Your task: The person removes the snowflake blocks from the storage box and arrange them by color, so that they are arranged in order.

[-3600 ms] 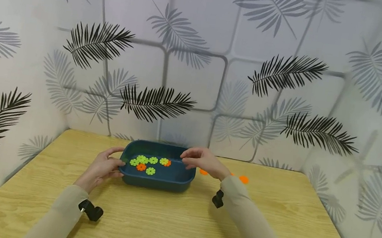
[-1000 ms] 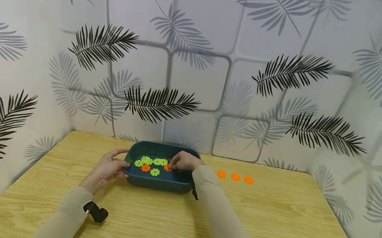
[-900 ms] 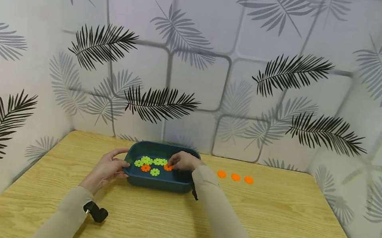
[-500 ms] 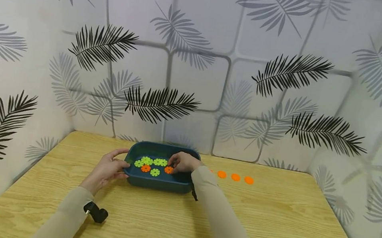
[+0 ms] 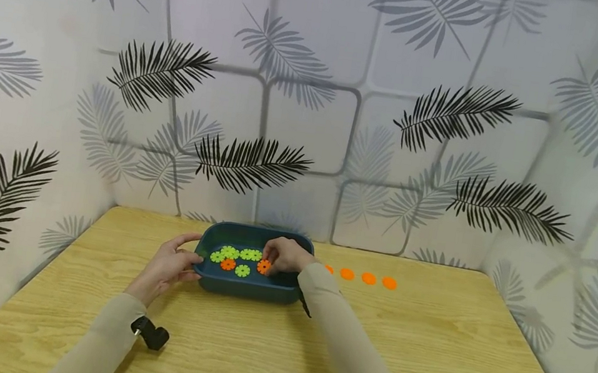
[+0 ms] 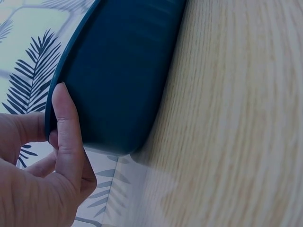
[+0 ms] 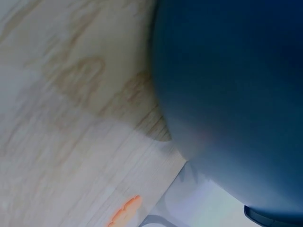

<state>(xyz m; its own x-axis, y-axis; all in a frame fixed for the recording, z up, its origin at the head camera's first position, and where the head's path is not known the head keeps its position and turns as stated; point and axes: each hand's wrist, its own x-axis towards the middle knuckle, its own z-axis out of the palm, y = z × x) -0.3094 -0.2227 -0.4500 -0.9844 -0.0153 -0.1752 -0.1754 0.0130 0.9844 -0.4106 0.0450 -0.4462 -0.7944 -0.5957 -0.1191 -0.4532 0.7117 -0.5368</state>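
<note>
My left hand (image 5: 169, 264) grips the left end of a dark blue plastic bin (image 5: 245, 290); in the left wrist view the fingers (image 6: 68, 137) curl over its rim. Inside the bin my right hand (image 5: 290, 256) pinches an orange notched, flower-shaped disc (image 5: 264, 267) between thumb and fingertips. Another orange disc (image 5: 228, 264) lies to the left on the bin floor, among several yellow-green discs (image 5: 242, 271) of the same shape. The right wrist view shows the bin's outer wall (image 7: 227, 104) but not the right hand.
Several orange discs (image 5: 369, 278) lie in a row on the wooden table (image 5: 254, 351), right of the bin; the right forearm partly covers the nearest one. One orange disc (image 7: 125, 212) shows in the right wrist view. A leaf-patterned wall (image 5: 297, 199) stands behind the table.
The right hand has moved from above the bin's right rim down into it and taken hold of the orange disc, which has shifted slightly nearer. The left hand keeps its grip.
</note>
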